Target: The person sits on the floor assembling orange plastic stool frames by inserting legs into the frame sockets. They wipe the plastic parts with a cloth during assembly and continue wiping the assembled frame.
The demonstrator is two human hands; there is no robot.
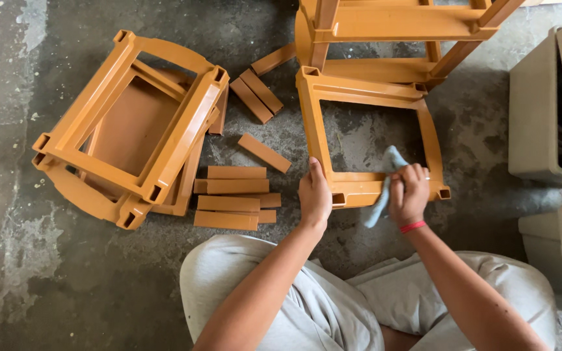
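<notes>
An orange plastic frame lies flat on the concrete floor in front of my knees. My left hand presses on its near left corner and steadies it. My right hand, with a red band at the wrist, is closed on a light blue cloth and holds it against the frame's near rail. The cloth hangs over the rail's edge beside my fingers.
A stack of orange frames lies at the left. Several short orange bars lie between the stacks. An assembled orange rack stands at the top. Beige bins line the right edge.
</notes>
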